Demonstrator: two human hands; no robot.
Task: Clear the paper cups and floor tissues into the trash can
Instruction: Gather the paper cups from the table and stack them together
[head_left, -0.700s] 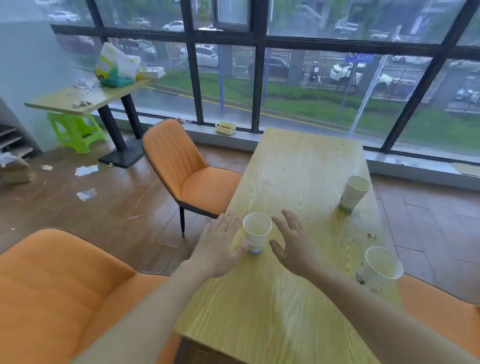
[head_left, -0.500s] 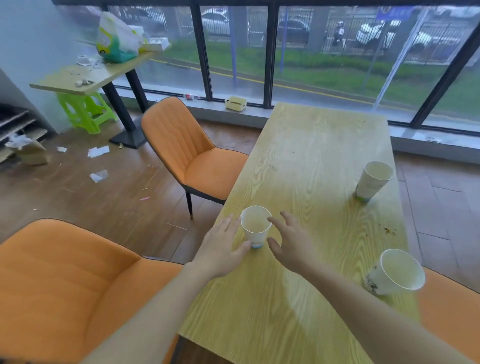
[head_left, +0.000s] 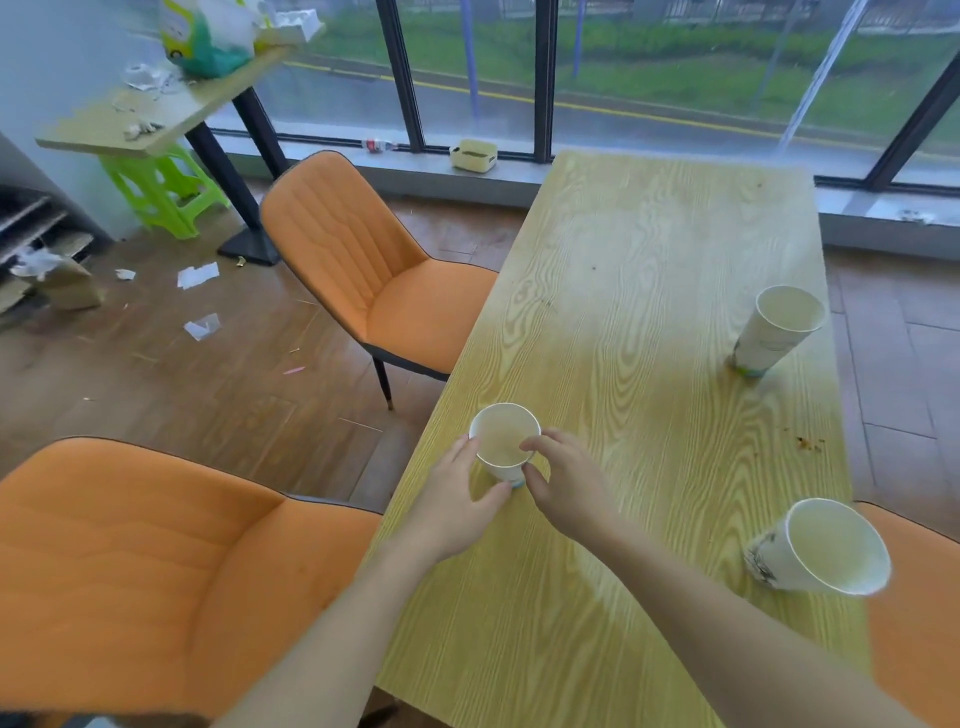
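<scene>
A white paper cup (head_left: 504, 436) stands upright near the left edge of the wooden table (head_left: 649, 291). My left hand (head_left: 457, 499) curls round its left side and my right hand (head_left: 566, 483) curls round its right side, thumb low and fingers at the rim. A second paper cup (head_left: 776, 330) stands at the table's right edge. A third paper cup (head_left: 821, 548) sits tilted at the near right edge. White tissues (head_left: 197, 274) and another scrap of tissue (head_left: 202, 327) lie on the wooden floor at left. No trash can shows.
Orange chairs stand at the table's left: one far (head_left: 374, 280), one near (head_left: 145, 566); a third chair (head_left: 914, 597) is at right. A side table (head_left: 156, 114) with a bag and litter, a green stool (head_left: 161, 192) and a cardboard box (head_left: 67, 286) are at far left. Crumbs (head_left: 808, 442) dot the table.
Both hands have closed in on the nearest cup from either side and now hold it. The view has tilted down and moved closer to the table.
</scene>
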